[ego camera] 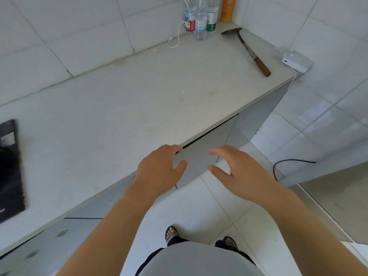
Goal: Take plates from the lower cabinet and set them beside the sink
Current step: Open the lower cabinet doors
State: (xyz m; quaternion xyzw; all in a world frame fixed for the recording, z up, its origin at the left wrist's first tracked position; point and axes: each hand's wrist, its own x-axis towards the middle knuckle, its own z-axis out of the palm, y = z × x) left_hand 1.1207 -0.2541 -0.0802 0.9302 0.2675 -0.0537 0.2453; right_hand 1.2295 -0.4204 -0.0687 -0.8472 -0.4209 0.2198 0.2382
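L hand [161, 168] reached to the top edge of the grey lower cabinet door [199, 162], just under the countertop [139, 100] lip. Its fingertips were curled at that edge w/ the thumb lying vs the door front; couldn't tell if it actually gripped. R hand [239, 172] hovered just beside it over the door's right side, fingers wide & loosely bent, holding nothing. Plates weren't visible, so their spot couldn't be told. Far back on the countertop: cleaver [245, 48], bottles [200, 18] in the corner
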